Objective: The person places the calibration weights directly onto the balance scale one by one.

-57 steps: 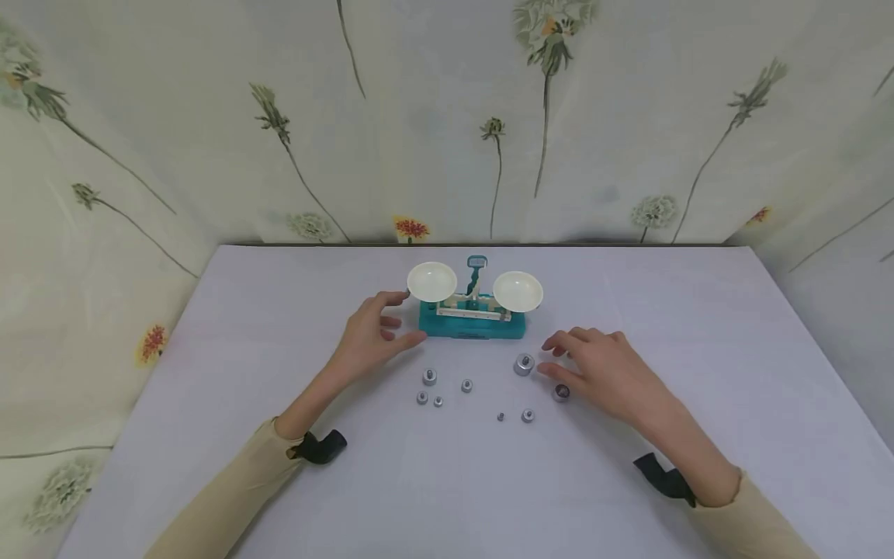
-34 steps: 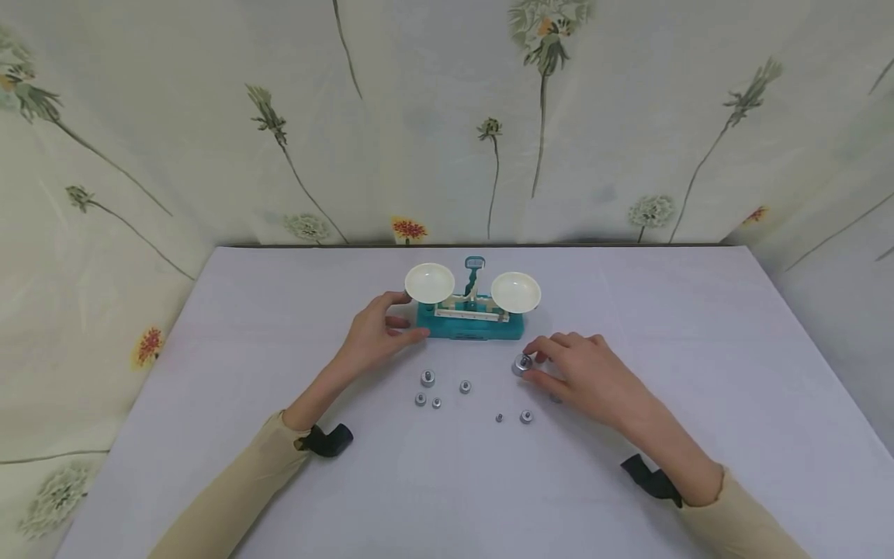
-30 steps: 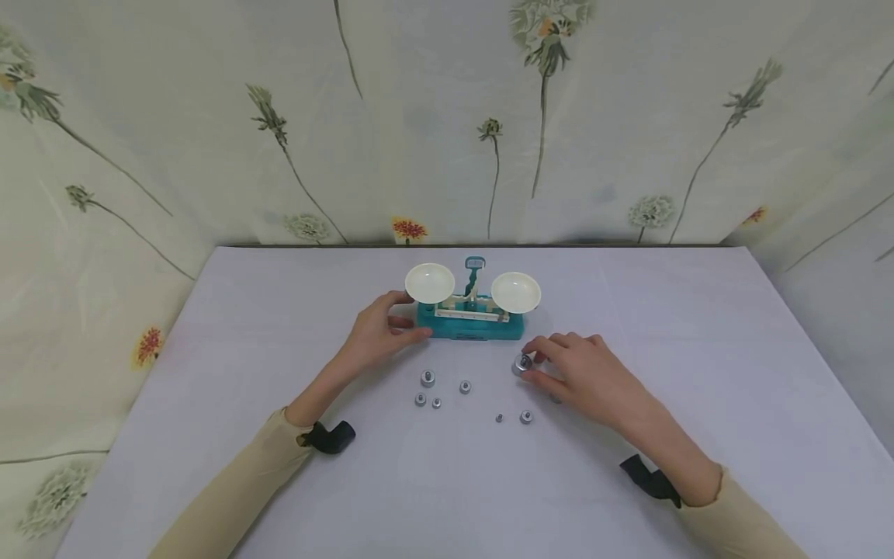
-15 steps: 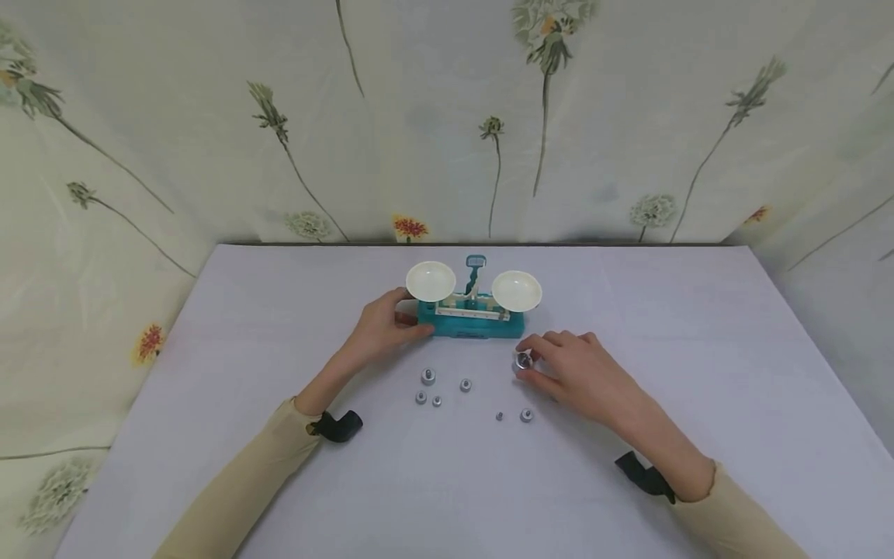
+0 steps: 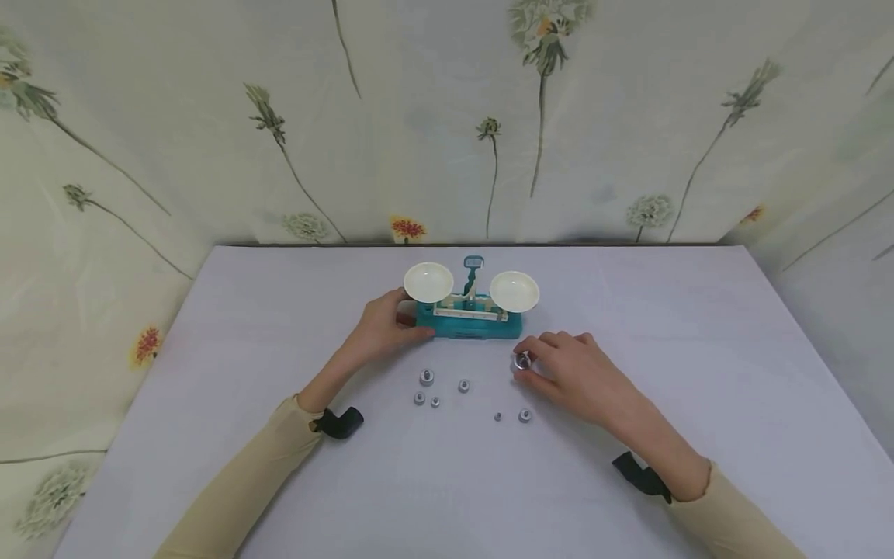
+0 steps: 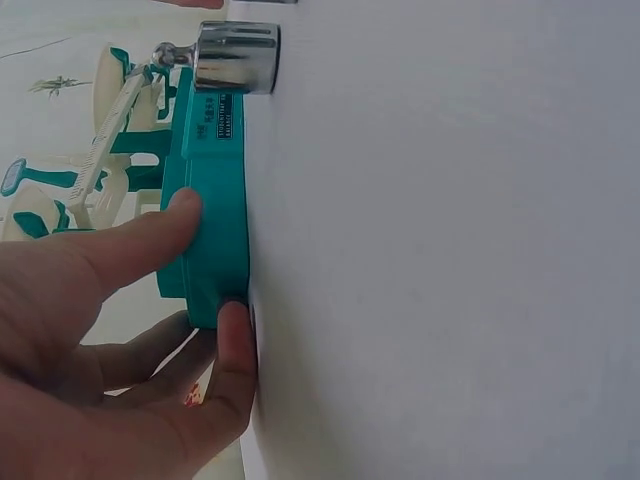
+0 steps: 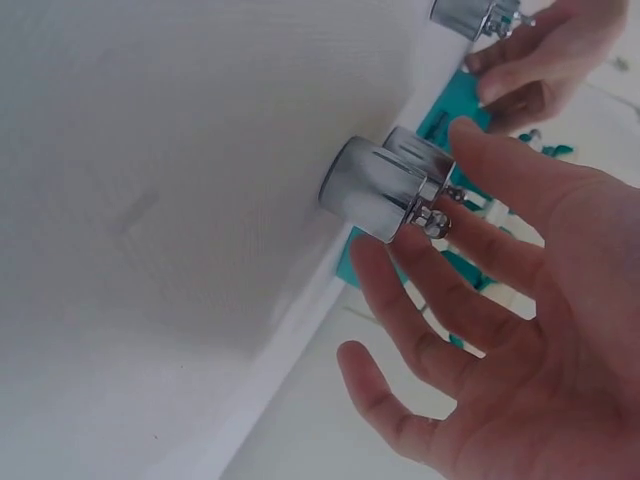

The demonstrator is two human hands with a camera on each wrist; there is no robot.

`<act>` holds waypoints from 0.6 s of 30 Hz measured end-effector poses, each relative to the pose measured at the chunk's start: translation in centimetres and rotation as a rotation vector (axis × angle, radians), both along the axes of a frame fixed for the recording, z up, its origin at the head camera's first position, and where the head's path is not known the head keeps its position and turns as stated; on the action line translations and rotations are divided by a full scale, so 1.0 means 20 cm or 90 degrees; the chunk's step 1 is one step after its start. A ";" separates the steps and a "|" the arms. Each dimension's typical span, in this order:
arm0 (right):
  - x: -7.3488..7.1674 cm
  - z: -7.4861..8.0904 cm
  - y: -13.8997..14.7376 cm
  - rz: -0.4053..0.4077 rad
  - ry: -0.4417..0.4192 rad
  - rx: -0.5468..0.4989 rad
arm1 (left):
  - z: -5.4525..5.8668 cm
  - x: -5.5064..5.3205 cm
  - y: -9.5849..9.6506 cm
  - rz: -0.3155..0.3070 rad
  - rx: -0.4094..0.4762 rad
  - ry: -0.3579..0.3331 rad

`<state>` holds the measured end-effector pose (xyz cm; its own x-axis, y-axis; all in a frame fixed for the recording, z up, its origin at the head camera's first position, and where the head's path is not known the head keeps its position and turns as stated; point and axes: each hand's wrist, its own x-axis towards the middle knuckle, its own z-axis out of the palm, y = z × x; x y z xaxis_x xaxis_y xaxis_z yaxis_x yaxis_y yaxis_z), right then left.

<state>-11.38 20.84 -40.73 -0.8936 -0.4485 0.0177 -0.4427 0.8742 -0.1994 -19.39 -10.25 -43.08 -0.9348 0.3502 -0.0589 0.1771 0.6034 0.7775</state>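
Note:
My left hand [image 5: 384, 326] grips the left end of the teal base of a balance scale [image 5: 468, 324]. In the left wrist view its thumb presses the front of the base [image 6: 215, 220], with fingers curled round the end. Two white pans [image 5: 429, 282] [image 5: 514, 292] sit on top with nothing in them. Right of the base's front, my right hand [image 5: 576, 376] pinches a large silver calibration weight [image 5: 521, 362] between thumb and fingers. In the right wrist view this weight [image 7: 418, 158] is partly covered by a nearer weight [image 7: 370, 190], which the hand hides in the head view.
Several smaller knobbed weights stand on the white table [image 5: 447, 481] before the scale: one group by a mid-sized weight [image 5: 427, 377], and a tiny weight [image 5: 498, 417] beside a bigger one [image 5: 524, 416]. A flower-patterned cloth [image 5: 419, 116] hangs behind the table's back edge.
My left hand has moved right and closed onto the scale's base. The right hand has moved left to the large weight and closed its fingertips around it, covering another weight.

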 end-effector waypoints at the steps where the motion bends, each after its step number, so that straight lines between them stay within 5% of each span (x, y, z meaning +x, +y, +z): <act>1: 0.00 0.00 0.00 0.000 0.001 0.001 | 0.00 0.00 0.00 -0.001 0.002 0.000; 18: 0.01 -0.02 -0.01 -0.013 0.014 0.006 | 0.00 0.00 0.01 0.002 -0.008 0.008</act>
<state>-11.14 20.62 -41.18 -0.9019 -0.4306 0.0335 -0.4292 0.8850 -0.1806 -19.45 -9.97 -43.12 -0.9367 0.3462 -0.0518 0.1846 0.6142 0.7672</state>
